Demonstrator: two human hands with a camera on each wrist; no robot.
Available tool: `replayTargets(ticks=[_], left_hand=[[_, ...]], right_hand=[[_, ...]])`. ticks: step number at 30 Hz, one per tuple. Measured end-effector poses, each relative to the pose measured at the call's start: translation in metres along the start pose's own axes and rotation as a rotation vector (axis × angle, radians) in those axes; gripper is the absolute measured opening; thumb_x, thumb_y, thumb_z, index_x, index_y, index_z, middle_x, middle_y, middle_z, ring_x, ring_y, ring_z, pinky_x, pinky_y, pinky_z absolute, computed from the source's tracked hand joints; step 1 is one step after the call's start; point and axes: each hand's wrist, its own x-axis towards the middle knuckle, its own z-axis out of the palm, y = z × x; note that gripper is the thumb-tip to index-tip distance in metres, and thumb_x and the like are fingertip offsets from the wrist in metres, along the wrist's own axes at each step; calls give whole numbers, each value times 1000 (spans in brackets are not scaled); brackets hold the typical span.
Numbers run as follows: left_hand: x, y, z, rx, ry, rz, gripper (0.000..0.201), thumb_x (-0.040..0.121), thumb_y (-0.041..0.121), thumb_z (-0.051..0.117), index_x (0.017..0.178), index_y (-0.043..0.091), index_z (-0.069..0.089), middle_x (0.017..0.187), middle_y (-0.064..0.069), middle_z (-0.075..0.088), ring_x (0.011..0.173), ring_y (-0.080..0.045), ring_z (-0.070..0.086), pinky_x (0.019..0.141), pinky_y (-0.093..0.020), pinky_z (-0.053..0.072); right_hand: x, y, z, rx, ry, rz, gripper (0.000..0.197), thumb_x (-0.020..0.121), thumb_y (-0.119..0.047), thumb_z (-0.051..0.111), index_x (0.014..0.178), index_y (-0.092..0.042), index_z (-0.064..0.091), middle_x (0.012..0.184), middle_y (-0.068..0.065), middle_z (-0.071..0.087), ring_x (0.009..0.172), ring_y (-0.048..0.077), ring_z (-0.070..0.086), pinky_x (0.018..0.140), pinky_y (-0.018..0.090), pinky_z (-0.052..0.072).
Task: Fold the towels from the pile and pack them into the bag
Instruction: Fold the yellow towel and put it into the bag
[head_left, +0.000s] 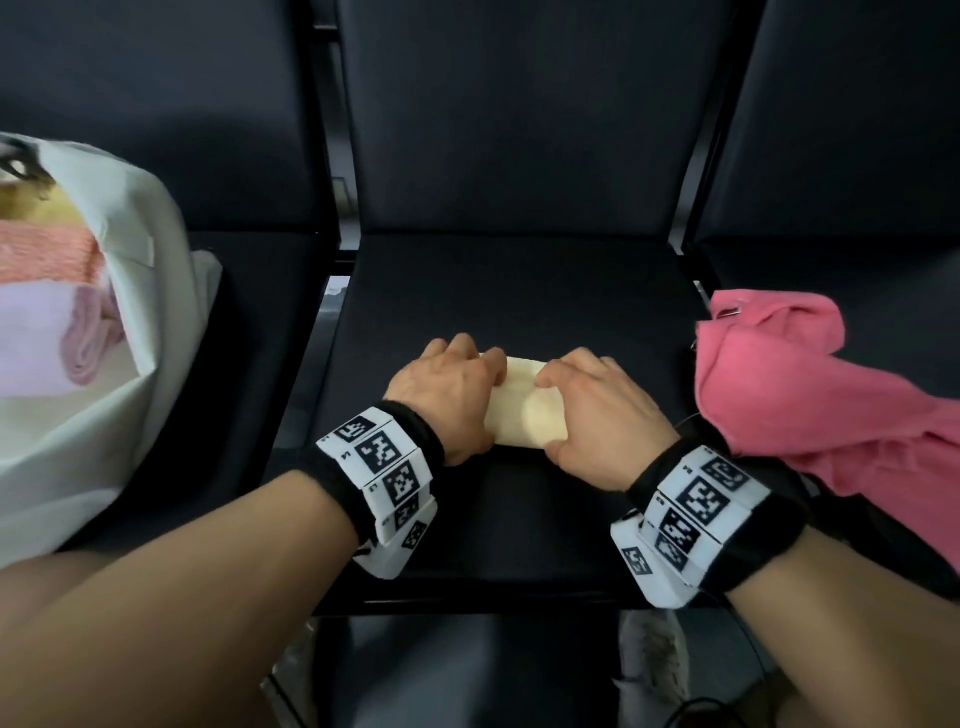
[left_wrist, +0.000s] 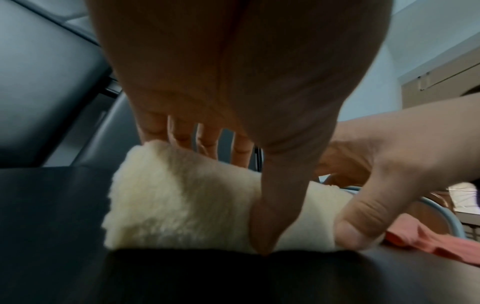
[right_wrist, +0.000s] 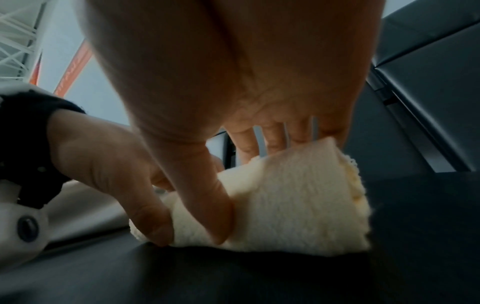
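Cream towel (head_left: 524, 402), folded small, on middle black seat (head_left: 519, 291), pinned between both hands. Left hand (head_left: 447, 387) and right hand (head_left: 597, 410) each clamp an end, thumb on the near side, fingers over the far edge. White bag (head_left: 130, 322) left, pink towel (head_left: 789, 384) right.

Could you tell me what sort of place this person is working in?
Probably a waiting area or office: a row of dark padded chairs joined side by side serves as the worktable, with a white fabric bag on the left seat and a crumpled pink towel on the right.
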Motion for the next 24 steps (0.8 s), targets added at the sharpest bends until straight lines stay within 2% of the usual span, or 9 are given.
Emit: replayTargets(ticks=[3,6,9,11,13,16,18,20,24], left_hand=[[2,0,0,-26,10,-3,53,87,34,73,134,30,49,130,1,49,118,-23,49,93,-34,44],[3,1,-2,-44,21,-5,38,92,29,61,130,29,56,125,0,57,114,-25,57,87,-33,42],[3,0,-5,-52,-2,-12,33,92,30,57,125,28,58,120,0,61,108,-25,59,83,-34,43],[2,-2,-7,-68,-26,-20,32,93,31,57,124,27,58,118,-1,61,101,-22,57,81,-34,41],[0,-2,-8,-74,-31,-26,34,93,32,58,126,25,56,118,-1,59,97,-20,53,80,-33,40],[-3,-4,-7,-32,0,-9,49,86,34,69,131,26,50,121,-1,54,110,-22,53,85,-33,43],[-4,-6,-5,14,44,-4,54,84,31,73,132,28,47,120,0,53,113,-24,51,91,-36,42],[-6,-9,-6,31,124,-8,44,88,28,68,129,28,50,120,0,55,113,-25,53,91,-36,40],[-16,-18,-13,0,212,-31,33,91,24,61,123,27,57,119,-1,59,111,-28,59,86,-36,41]], right_hand=[[2,-2,-1,-39,4,-2,58,81,-19,71,135,-23,50,129,-2,50,117,20,50,90,30,45],[2,-8,0,-86,-3,-2,56,80,-23,72,133,-21,51,124,-1,52,114,21,52,91,33,45],[2,-16,3,-157,31,-4,52,83,-26,71,130,-19,50,119,1,54,112,22,54,89,35,46],[2,-20,2,-173,61,-17,42,87,-22,64,127,-17,51,115,1,56,109,24,56,83,36,46],[3,-22,-3,-149,77,-24,32,91,-21,59,122,-18,52,110,1,58,102,24,59,71,34,41],[4,-24,-11,-86,82,-32,21,95,-26,57,114,-19,53,102,-1,58,91,24,60,67,34,37],[4,-27,-13,-47,79,-40,18,97,-30,55,111,-19,53,96,-4,54,83,21,53,67,34,38],[4,-31,-13,-30,83,-52,17,99,-31,53,110,-18,53,95,-5,53,80,19,50,67,34,38],[4,-42,-15,-5,114,-75,22,96,-35,57,111,-20,53,102,-4,59,87,23,60,70,37,47]])
